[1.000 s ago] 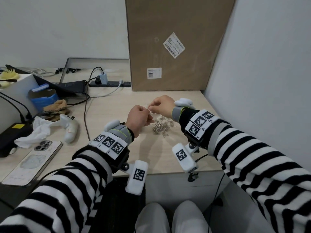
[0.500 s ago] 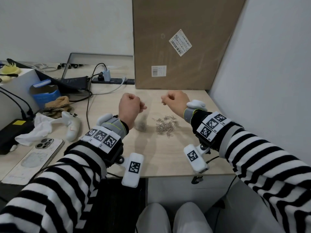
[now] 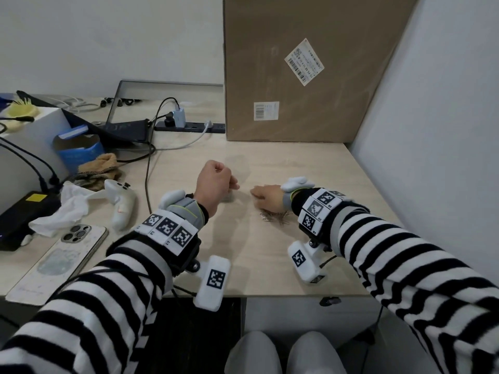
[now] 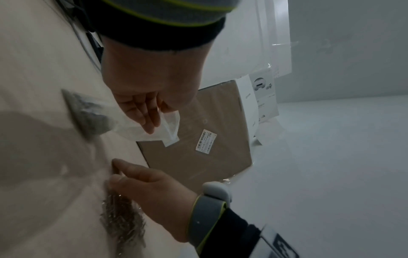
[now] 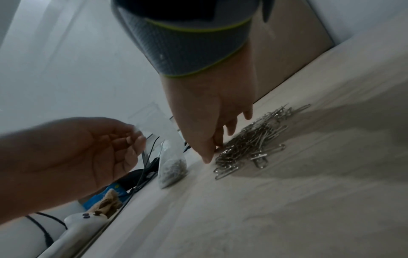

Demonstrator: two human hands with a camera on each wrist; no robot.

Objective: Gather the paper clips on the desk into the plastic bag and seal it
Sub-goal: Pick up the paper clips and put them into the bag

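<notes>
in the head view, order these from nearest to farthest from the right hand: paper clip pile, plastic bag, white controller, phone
From the right hand:
1. Paper clip pile, right under the hand, at its fingertips.
2. Plastic bag, to the left, held by the left hand, its bottom resting on the desk.
3. White controller, farther left, past the cable.
4. Phone, far left, by the desk's front edge.

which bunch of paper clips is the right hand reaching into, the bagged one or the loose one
The loose pile of paper clips on the desk, at the right hand; the other bunch sits inside the plastic bag the left hand holds.
</notes>
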